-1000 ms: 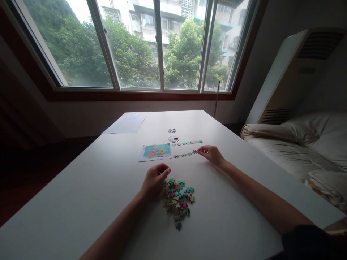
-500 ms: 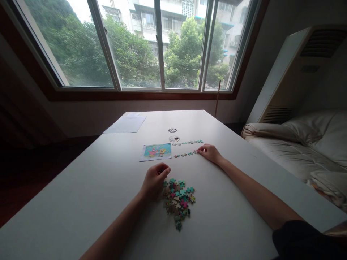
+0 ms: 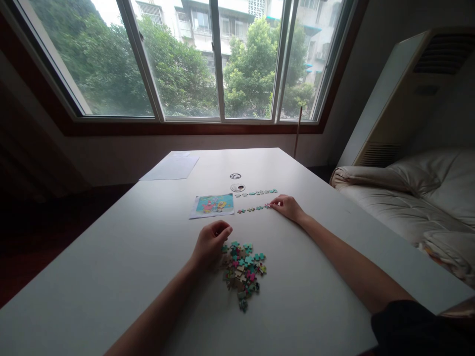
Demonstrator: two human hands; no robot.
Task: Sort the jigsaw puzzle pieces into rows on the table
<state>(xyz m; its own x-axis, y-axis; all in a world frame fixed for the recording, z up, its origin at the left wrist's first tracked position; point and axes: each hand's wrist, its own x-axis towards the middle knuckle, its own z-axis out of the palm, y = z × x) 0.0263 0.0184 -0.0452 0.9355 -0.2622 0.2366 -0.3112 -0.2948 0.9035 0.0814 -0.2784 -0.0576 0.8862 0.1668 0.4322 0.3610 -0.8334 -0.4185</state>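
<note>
My right hand (image 3: pixel 288 207) pinches a jigsaw puzzle piece (image 3: pixel 267 205) at the right end of the nearer row of pieces (image 3: pixel 251 209). A second row of pieces (image 3: pixel 256 193) runs just behind it. My left hand (image 3: pixel 212 241) is curled closed beside a loose heap of puzzle pieces (image 3: pixel 242 269); whatever its fingers may hold is hidden. The heap mixes teal, pink and brown pieces, some overlapping. To the left of the rows lies a picture sheet (image 3: pixel 214 204) with a pink and a yellow cartoon figure on teal.
Two round items (image 3: pixel 238 188) sit on the white table (image 3: pixel 122 257) behind the rows. White paper (image 3: pixel 170 167) lies at the far left corner. A pale sofa (image 3: pixel 386 198) stands to the right, and a window (image 3: pixel 193 64) spans the back wall.
The whole view has shifted slightly, with the table scene sitting a little higher. Both hands keep nearly the same pose and place relative to the pieces.
</note>
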